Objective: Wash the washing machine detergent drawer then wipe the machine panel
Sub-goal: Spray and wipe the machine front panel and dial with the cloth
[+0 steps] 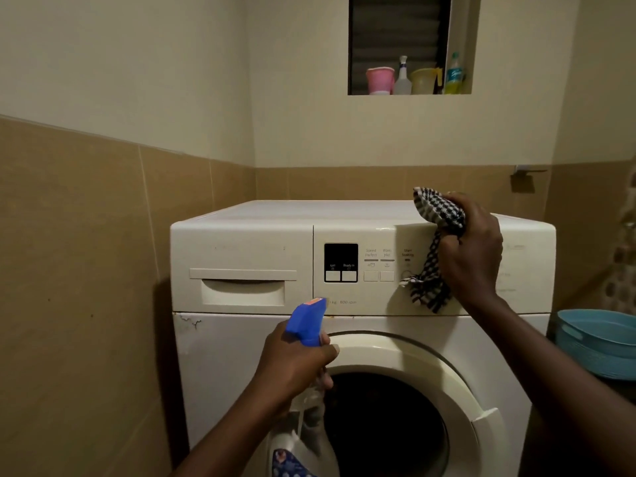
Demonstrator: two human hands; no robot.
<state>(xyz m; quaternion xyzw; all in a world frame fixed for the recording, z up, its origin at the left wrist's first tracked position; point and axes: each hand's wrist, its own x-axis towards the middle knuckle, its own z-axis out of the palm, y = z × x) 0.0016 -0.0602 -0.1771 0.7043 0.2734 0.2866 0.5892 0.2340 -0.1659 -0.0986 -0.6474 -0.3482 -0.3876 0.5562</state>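
Two hands, both occupied, well apart.

Left hand: fingers curled round the neck of a spray bottle, just below the panel, nozzle tilted up toward the panel's lower edge.
Right hand: fist bunched on a checked cloth, held at the panel's upper right. A loose tail hangs down in front of the buttons.
Detergent drawer: at the panel's left end, flush and closed.

Handling (judgement):
- Cloth: soft, light, woven, no fixed shape. Best wadded in the fist with a flat face outward.
- Bottle: hard blue trigger head over a clear body; fill level unreadable. Probably slick when wet; hold at the neck.
- Drawer front: rigid, smooth cream plastic with a scooped recess under a straight ledge. Fingers go into the recess; pull straight out.
- Panel: flat and glossy, with a dark display and small square keys. Light pressure over the keys.

Below the panel: round door, thick cream rim, dark centre.
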